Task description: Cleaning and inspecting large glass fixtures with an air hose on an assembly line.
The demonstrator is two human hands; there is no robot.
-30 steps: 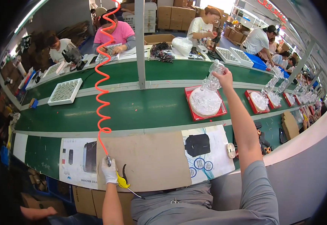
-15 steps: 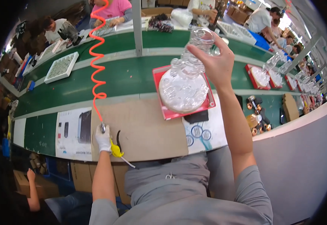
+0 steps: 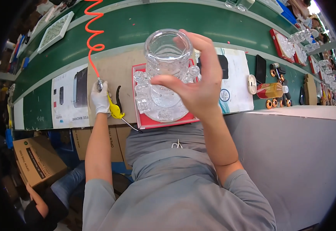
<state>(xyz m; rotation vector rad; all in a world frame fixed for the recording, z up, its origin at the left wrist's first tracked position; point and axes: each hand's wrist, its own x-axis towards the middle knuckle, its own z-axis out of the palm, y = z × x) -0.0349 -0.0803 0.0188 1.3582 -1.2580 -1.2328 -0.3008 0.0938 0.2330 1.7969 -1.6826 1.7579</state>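
Observation:
My gloved left hand (image 3: 101, 101) grips a yellow air blow gun (image 3: 115, 110). Its thin nozzle points toward the table's near edge, and an orange coiled hose (image 3: 96, 47) runs up from it. My bare right hand (image 3: 203, 82) is curled around a clear glass vessel (image 3: 167, 63) with a thick round rim. Thumb on the near left, fingers on the far right; the fingertips are partly hidden. Beneath the vessel lies a shallow red tray (image 3: 164, 125), close to my waist. Small clear knobbed pieces (image 3: 141, 90) sit in the tray around the vessel.
A cardboard sheet (image 3: 116, 71) and printed white panels (image 3: 237, 77) cover the bench. To the right lie a black phone (image 3: 260, 68), a white case (image 3: 252, 84), an amber bottle (image 3: 271, 90) and several copper-coloured fittings. More red trays (image 3: 281, 45) with glassware stand farther right. At lower left, a person handles a carton (image 3: 39, 159).
The red tray has come nearer to me and left, onto the cardboard. My right hand has lowered the glass vessel over it. My left hand still holds the blow gun. The view has tilted down.

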